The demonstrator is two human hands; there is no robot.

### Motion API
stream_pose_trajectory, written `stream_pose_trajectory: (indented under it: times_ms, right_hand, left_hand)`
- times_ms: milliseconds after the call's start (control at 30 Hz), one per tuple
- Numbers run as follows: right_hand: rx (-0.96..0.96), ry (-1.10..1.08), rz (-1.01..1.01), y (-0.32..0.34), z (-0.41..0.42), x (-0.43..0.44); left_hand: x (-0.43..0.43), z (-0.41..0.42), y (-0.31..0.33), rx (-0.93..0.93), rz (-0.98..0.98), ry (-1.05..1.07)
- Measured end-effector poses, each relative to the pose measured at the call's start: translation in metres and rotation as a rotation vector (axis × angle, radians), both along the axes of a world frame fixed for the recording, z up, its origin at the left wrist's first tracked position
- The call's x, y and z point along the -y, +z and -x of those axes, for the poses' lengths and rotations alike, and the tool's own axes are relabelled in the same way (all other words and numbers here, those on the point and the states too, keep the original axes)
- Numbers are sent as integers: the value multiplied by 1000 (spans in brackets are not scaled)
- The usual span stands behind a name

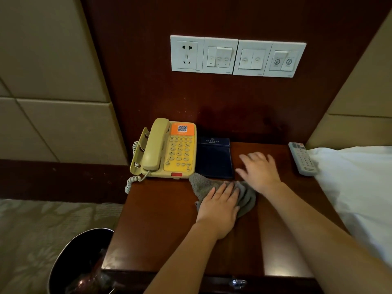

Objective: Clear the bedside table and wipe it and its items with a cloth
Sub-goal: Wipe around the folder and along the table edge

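Grey cloth [201, 184] lies bunched on the near-middle of the reddish-brown bedside table [165, 219], pressed flat under the left hand [220, 206], whose fingers are straight on top of it. The right hand [259, 170] is spread and holds nothing, just right of the dark blue folder [215, 160]; I cannot tell if it touches the wood.

The task looks barely begun. Nothing is cleared: the beige and yellow telephone [167, 149] sits at the far left, the folder touches its right side, and the pale remote control [302, 159] lies at the far right edge beside the white bedding [350, 183]. Lifting these off, wiping each, and wiping the whole top all seem left to do.

As for writing, the telephone carries an orange sticker with a QR code, and keypad digits are visible. The folder has a gold line of print at its top, too small to read. The wall switches [237, 56] show only icons.
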State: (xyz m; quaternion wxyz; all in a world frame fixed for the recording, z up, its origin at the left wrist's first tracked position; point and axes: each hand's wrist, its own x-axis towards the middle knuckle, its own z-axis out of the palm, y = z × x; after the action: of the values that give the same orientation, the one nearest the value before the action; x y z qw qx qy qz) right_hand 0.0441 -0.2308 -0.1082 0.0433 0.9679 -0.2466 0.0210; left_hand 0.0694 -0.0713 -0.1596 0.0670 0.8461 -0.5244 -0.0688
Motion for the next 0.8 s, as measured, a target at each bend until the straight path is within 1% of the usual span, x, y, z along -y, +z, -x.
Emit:
stream_pose_trajectory:
  times_ms: [67,133,233,300,400,500,600,667,800]
  right_hand:
    - [-48,-136,49,6,15,26]
    - [-99,-325,58,8,32,53]
    - [-93,-584,-65,4,50,85]
    - [-53,-665,-175,-4,56,100]
    - [49,-669,-281,-15,59,111]
    - [177,-661,-258,-20,56,109]
    - [263,-662,-247,-20,50,103]
    - [289,-646,-251,-18,45,98]
    - [249,-585,-205,-17,32,74]
  left_hand:
    - [-1,0,-1,-3,2,-6]
    - [-1,0,-1,-1,14,-9]
    - [0,-1,-1,11,18,-7]
    - [1,-2,-1,23,20,-7]
    - [5,-5,-3,40,19,-15]
    - [9,-8,-3,42,22,-13]
    - [12,-9,-2,40,25,-14]
    - [12,-9,-2,44,28,-14]
    - [12,-9,-3,48,27,-14]
